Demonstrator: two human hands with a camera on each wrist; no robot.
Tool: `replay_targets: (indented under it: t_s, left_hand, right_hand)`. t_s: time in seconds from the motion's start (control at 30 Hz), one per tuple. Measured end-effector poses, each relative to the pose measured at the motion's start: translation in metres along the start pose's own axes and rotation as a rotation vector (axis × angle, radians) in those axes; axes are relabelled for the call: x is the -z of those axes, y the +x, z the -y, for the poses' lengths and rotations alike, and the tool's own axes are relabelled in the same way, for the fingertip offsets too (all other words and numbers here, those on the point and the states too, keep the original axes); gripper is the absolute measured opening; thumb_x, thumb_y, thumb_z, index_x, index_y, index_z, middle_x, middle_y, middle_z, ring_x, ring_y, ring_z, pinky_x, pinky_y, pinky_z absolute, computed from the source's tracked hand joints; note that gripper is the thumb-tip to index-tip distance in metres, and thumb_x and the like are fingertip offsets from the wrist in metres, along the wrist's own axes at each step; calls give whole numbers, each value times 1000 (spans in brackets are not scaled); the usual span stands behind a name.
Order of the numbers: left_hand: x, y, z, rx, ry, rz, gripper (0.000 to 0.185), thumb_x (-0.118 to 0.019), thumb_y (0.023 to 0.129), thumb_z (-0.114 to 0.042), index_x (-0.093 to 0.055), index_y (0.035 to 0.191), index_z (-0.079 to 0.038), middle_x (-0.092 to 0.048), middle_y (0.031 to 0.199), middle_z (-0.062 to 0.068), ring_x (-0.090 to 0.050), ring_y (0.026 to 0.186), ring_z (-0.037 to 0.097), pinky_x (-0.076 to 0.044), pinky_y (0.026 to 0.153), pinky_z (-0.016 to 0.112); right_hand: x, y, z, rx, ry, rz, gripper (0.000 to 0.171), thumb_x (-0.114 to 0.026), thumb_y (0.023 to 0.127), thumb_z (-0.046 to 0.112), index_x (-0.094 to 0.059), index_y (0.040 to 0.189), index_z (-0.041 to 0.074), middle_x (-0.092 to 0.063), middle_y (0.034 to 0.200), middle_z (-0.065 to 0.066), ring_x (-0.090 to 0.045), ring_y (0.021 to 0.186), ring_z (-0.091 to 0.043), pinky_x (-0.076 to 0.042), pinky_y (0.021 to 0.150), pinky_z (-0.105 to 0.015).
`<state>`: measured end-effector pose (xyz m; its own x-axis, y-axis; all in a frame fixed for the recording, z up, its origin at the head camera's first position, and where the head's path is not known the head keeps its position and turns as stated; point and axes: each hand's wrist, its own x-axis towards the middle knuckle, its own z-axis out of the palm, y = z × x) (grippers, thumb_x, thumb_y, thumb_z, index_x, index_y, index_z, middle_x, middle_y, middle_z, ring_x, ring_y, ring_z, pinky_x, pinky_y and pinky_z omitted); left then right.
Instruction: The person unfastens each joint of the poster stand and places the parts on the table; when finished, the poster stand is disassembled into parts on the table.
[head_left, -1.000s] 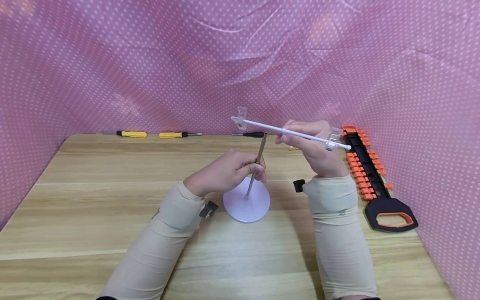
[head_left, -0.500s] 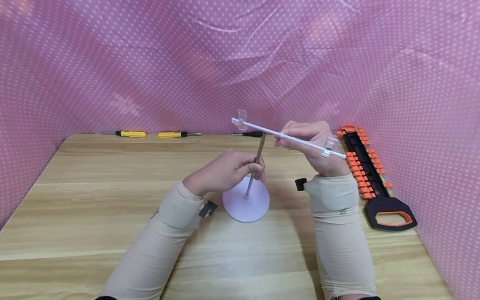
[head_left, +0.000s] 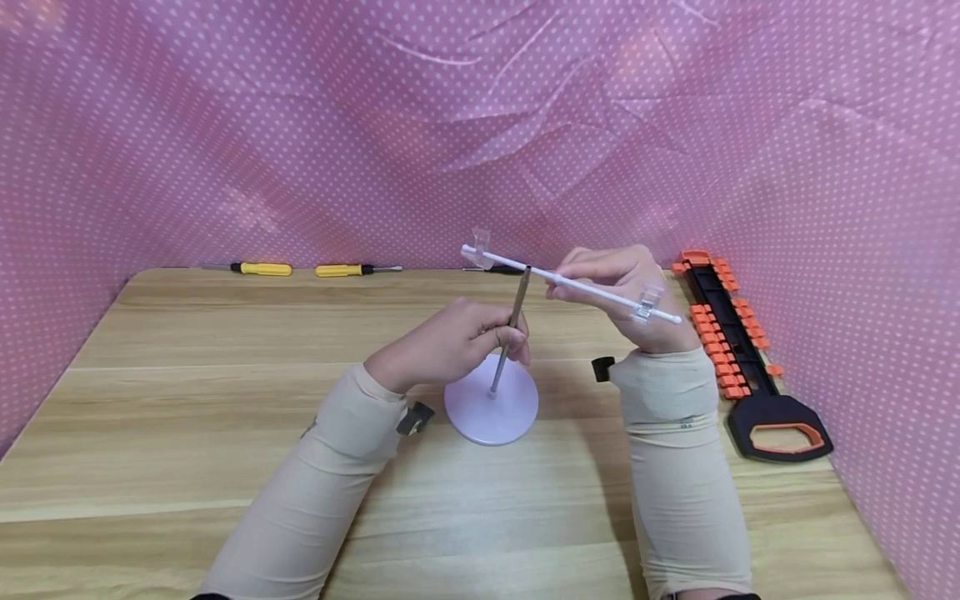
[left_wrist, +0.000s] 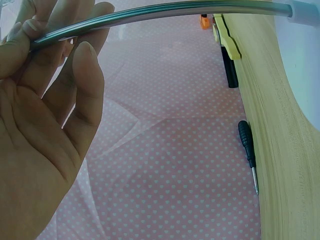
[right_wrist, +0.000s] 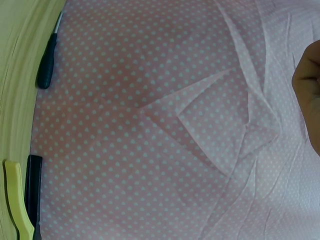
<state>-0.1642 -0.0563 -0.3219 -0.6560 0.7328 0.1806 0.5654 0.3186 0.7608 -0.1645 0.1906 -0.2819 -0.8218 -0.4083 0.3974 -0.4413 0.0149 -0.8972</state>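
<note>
In the head view my left hand (head_left: 457,337) pinches a thin metal rod (head_left: 518,304) between thumb and fingers. The rod rises, slightly tilted, from a round white base (head_left: 491,423) on the table. My right hand (head_left: 633,287) grips a white crossbar (head_left: 603,293) near its middle, holding it up at a slant. Clear plastic clips (head_left: 647,305) sit near both ends of the crossbar. Its middle is close to the right of the rod's top end. The left wrist view shows the rod (left_wrist: 170,14) across the fingers; only an edge of my right hand (right_wrist: 307,95) enters the right wrist view.
Two yellow-handled screwdrivers (head_left: 262,268) lie along the table's back edge, with a black-handled screwdriver (left_wrist: 245,137) farther right. Beside it are yellow and black handles (left_wrist: 227,40). A black rack with orange clips (head_left: 735,342) lies at the right edge. Pink dotted cloth (head_left: 480,125) surrounds the table.
The crossbar has come down and slightly left in my right hand, its right end dropping most, so it slants more steeply. My left hand, the rod and the base stay put.
</note>
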Motion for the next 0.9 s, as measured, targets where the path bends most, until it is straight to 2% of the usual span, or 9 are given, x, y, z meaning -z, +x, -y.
replay_targets:
  t_s: [0.1, 0.27, 0.37, 0.5, 0.73, 0.9]
  left_hand:
    - [-1, 0, -1, 3, 2, -2, 21, -56, 111, -19, -72, 98, -15, -78, 92, -10, -73, 96, 6, -58, 95, 33]
    - [-2, -1, -2, 7, 3, -6, 21, -56, 111, -19, -73, 98, -15, -79, 91, -10, -73, 95, 6, -58, 94, 32]
    - [-3, -1, -2, 5, 6, -8, 21, -57, 110, -19, -73, 98, -15, -78, 92, -9, -73, 95, 6, -58, 94, 32]
    - [-3, -1, -3, 3, 8, -7, 21, -57, 110, -18, -73, 99, -15, -79, 92, -9, -73, 95, 6, -59, 94, 32]
    - [-2, -1, -3, 2, 13, -7, 21, -56, 111, -18, -73, 100, -14, -79, 92, -9, -73, 96, 6, -59, 94, 33]
    - [-3, -1, -3, 3, 13, -6, 21, -56, 111, -18, -74, 100, -13, -80, 92, -6, -73, 96, 7, -59, 94, 33]
  right_hand:
    - [1, -1, -1, -15, 14, 10, 22, -85, 91, 16, -83, 100, -4, -78, 90, -7, -65, 83, -16, -52, 73, -28]
    - [3, -1, -5, -20, 45, 40, 10, -81, 92, 4, -84, 101, 0, -79, 92, -9, -68, 85, -18, -57, 77, -30]
    - [5, -2, -7, -18, 46, 60, 10, -78, 92, -2, -84, 100, 1, -78, 92, -9, -68, 86, -19, -57, 78, -29]
    - [6, -1, -10, -14, 7, 70, 9, -79, 91, -1, -83, 100, -4, -78, 91, -9, -69, 85, -20, -58, 77, -29]
    - [6, -1, -11, -26, -44, 64, 19, -81, 91, 0, -77, 101, -16, -79, 91, -9, -71, 85, -20, -59, 76, -29]
    - [7, 0, -11, -47, -62, 61, 16, -80, 91, -2, -78, 101, -13, -79, 91, -7, -70, 85, -20, -59, 76, -28]
